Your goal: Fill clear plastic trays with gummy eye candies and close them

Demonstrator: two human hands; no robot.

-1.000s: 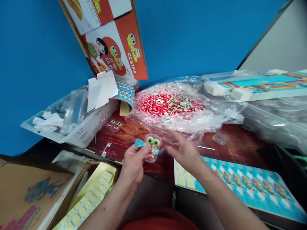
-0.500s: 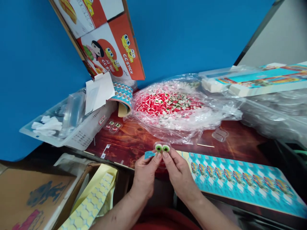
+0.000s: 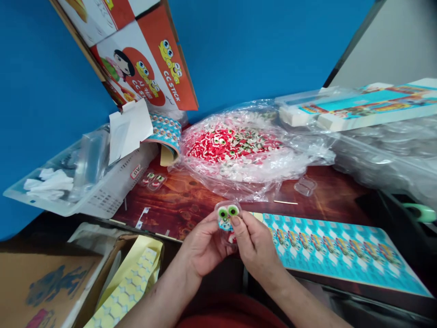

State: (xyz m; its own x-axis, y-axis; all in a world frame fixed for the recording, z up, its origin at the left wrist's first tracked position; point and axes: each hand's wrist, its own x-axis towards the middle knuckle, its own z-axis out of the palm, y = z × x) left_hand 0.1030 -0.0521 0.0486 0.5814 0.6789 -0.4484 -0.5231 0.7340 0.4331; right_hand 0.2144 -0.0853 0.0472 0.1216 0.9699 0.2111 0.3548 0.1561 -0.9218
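Both hands hold a small clear plastic case (image 3: 228, 206) with two green-and-white eye pieces in its upper part and something red and white lower down. A blue printed sticker (image 3: 224, 225) lies across its front, just below the eyes. My left hand (image 3: 203, 243) cups the case from the left and below, its fingers partly hidden behind it. My right hand (image 3: 256, 241) grips the right side, with the thumb pressed on the front at the sticker's right end. On the table to the right lies a blue sheet of printed stickers (image 3: 331, 250).
Behind the hands lies a clear bag (image 3: 235, 171) of red, white and green pieces. Two filled cases (image 3: 152, 180) and a clear plastic piece (image 3: 305, 186) rest on the table. A plastic basket (image 3: 99, 196) stands left, an open carton (image 3: 51, 282) below it, stacked packaging (image 3: 372, 109) right.
The sticker, which stuck out left of the case by the left fingers, now lies over its front. My left hand has shifted from a thumb pinch to cupping the case. The view has turned slightly right.
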